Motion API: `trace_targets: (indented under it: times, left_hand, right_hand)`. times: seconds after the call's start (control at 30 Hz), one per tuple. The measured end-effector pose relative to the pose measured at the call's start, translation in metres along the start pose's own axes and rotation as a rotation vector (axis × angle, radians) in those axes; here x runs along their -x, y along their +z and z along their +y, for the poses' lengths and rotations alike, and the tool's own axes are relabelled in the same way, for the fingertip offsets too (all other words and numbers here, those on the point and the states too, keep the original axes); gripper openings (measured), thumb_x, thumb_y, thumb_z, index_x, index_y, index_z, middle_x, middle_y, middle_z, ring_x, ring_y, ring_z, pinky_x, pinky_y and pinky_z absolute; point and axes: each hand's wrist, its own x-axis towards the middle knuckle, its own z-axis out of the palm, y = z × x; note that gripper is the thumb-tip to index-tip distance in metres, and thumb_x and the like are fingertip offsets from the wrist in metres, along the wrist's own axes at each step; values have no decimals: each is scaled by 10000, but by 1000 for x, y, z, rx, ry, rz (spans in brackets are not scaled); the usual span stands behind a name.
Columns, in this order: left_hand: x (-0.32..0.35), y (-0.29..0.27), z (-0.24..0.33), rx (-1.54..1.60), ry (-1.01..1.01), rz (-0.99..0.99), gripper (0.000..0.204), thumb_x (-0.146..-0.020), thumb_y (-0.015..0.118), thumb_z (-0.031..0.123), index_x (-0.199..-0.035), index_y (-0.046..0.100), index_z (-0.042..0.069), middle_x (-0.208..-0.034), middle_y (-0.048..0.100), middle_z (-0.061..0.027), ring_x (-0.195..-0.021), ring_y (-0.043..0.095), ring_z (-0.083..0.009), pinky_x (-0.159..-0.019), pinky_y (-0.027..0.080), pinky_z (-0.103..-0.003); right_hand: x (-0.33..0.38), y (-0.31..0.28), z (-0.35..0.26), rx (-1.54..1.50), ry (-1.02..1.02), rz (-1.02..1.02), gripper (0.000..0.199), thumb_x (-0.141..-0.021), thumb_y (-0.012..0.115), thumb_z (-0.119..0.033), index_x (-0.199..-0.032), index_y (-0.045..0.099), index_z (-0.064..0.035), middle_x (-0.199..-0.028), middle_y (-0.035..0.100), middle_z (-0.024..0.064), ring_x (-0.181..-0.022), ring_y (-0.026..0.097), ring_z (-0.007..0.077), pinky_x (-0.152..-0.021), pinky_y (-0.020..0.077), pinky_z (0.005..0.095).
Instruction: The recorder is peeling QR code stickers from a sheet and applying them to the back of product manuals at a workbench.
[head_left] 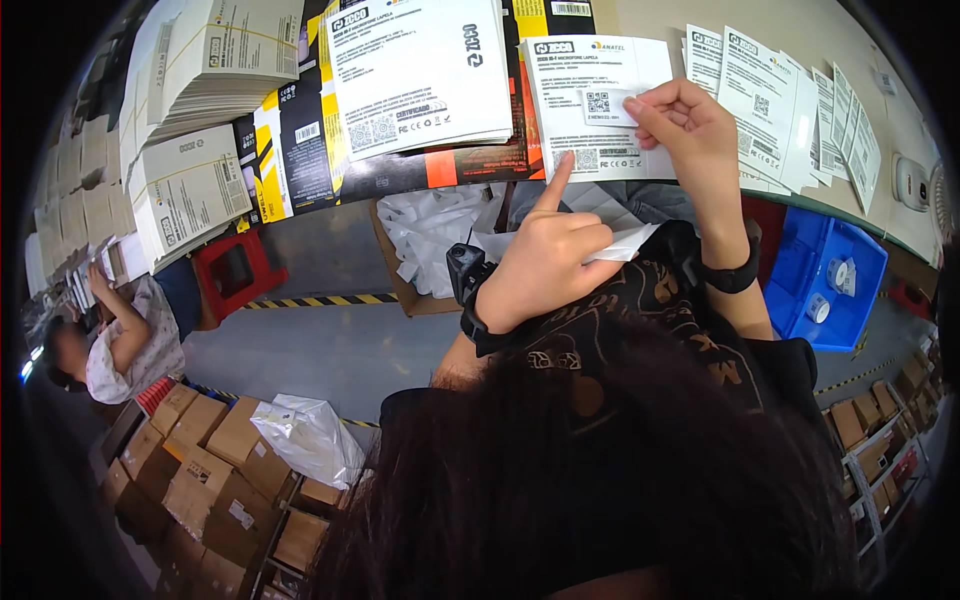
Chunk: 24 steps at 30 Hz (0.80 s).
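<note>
Between thumb and forefinger, my right hand [685,120] pinches a small white label [603,107] with a square code on it. The label is over a flat white printed sleeve or card [555,75] at the table's near edge; whether it touches is hard to tell. My left hand [560,250] lays its outstretched index fingertip on the lower part of that card. Its other fingers are curled round a white piece of paper [625,243], partly hidden by the hand.
Left of the card lies a stack of larger white printed sheets [420,70]. Banded stacks [190,190] stand further left. More white cards [765,100] fan out on the right. Below the edge are a carton of crumpled white paper [430,230] and a blue bin [830,275]. Another person [135,340] works far left.
</note>
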Motion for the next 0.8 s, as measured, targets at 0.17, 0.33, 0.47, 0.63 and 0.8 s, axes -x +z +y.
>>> trace_targets:
  times: [0.17, 0.33, 0.47, 0.63, 0.8]
  left_hand:
    - [0, 1, -1, -4, -17, -1, 177, -621, 663, 82, -570, 503, 27, -517, 465, -60, -490, 509, -233, -1067, 209, -472]
    - [0, 2, -3, -10, -19, -12, 176, -625, 661, 87, -571, 503, 29, -511, 457, -61, -490, 509, -234, -1069, 206, -466]
    - [0, 3, -3, -18, -22, -14, 173, -628, 658, 91, -573, 506, 29, -510, 455, -62, -493, 511, -234, -1070, 204, -463]
    - [0, 1, -1, -19, -37, -29, 163, -630, 654, 94, -579, 514, 28, -514, 466, -66, -501, 519, -235, -1069, 205, -462]
    - [-2, 2, -1, -17, -49, -4, 221, -676, 679, 115, -560, 519, 16, -479, 454, -63, -471, 487, -242, -1057, 225, -450]
  right_hand:
    - [2, 2, -1, 38, 16, 25, 81, -776, 642, -45, -797, 584, 8, -694, 593, 18, -595, 539, 53, -544, 436, 168]
    - [1, 0, 1, 34, 21, 14, 76, -776, 641, -43, -793, 586, 5, -695, 595, 17, -593, 543, 56, -544, 441, 170]
    - [1, 2, 4, 98, 1, 36, 115, -770, 656, -64, -811, 576, 9, -679, 587, 15, -582, 532, 48, -532, 426, 161]
    - [1, 11, 6, 418, -144, 96, 183, -749, 683, -95, -755, 523, -6, -617, 518, -4, -536, 462, 40, -495, 384, 175]
    - [-4, 15, 11, 759, -396, 265, 278, -737, 694, -122, -728, 431, -31, -580, 404, -9, -512, 366, 64, -462, 337, 212]
